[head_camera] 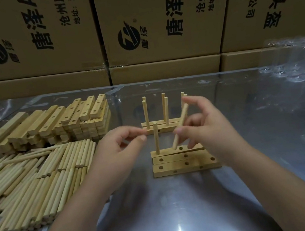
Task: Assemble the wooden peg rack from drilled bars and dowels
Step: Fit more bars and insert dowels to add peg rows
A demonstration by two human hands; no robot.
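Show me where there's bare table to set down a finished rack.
Bare table right of the right hand, up to the clear plastic; also the near side, in front of the drilled bars. Crowded on the left: dowel pile and stacked bars.

The right hand [202,127] pinches a tilted dowel [181,124], its lower end at the middle hole of the far bar [167,151] of three lying side by side on the table [185,211]. An upright dowel [156,139] stands in that bar's left hole. The left hand [121,151] hovers just beside it, fingers curled, perhaps holding something; a pegged rack [162,128] stands behind, and a dowel pile [36,176] and bar stack [57,124] lie to the left.
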